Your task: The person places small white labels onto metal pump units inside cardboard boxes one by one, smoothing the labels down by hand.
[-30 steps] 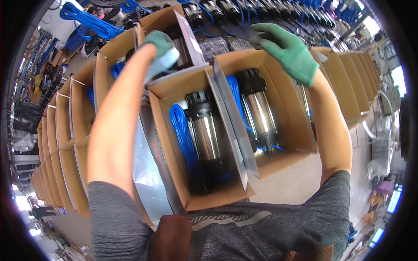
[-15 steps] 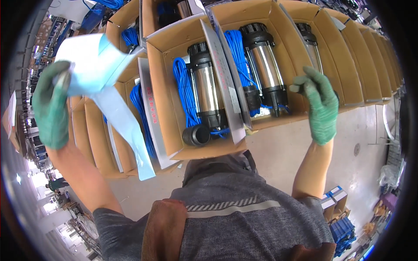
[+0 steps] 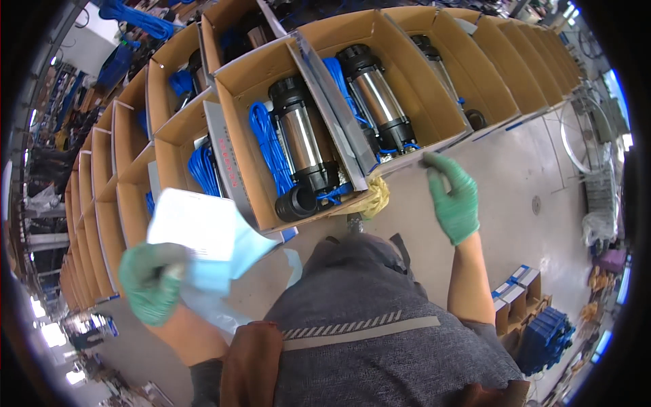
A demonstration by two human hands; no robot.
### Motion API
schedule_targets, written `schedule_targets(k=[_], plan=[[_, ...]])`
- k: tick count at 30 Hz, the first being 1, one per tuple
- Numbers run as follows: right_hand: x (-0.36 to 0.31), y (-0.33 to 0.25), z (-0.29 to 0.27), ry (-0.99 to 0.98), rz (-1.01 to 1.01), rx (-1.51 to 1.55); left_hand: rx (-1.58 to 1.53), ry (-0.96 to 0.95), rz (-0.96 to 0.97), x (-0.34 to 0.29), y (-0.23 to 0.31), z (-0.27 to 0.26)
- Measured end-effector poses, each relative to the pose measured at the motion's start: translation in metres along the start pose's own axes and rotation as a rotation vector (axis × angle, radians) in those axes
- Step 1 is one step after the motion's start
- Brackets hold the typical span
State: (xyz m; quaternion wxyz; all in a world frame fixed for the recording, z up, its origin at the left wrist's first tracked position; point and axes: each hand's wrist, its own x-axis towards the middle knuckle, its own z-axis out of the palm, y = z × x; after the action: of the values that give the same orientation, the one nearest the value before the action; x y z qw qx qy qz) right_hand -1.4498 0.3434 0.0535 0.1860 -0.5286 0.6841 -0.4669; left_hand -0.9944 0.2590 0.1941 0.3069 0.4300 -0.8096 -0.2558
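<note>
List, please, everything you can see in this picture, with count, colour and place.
cardboard boxes: many, brown, open, in rows across the top and left.
pumps: at least two, steel with black ends, one in each near box.
cable coils: several, blue, beside the pumps.
papers: a small bundle, white and pale blue, in the left hand.
rag: one, yellow, at the near box's front edge.
crates: a few, blue, on the floor, lower right.
left hand: green glove, gripping the papers.
right hand: green glove, fingers at the box's front edge.
</note>
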Motion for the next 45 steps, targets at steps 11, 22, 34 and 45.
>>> schedule_targets(k=[11, 22, 34, 45], plan=[[-0.059, -0.084, 0.062, -0.39, 0.253, 0.811, -0.332, -0.056, -0.166, -0.018, 0.004, 0.159], [-0.022, -0.017, 0.019, -0.262, -0.114, 0.419, -0.605, -0.075, -0.124, 0.0, 0.044, 0.269], [0.073, 0.085, -0.111, -0.466, -0.356, 0.301, -0.894, -0.301, -0.18, 0.089, 0.132, 0.354], [0.074, 0.106, -0.136, -0.336, -0.258, 0.308, -0.866, -0.276, -0.482, 0.131, 0.163, 0.383]])
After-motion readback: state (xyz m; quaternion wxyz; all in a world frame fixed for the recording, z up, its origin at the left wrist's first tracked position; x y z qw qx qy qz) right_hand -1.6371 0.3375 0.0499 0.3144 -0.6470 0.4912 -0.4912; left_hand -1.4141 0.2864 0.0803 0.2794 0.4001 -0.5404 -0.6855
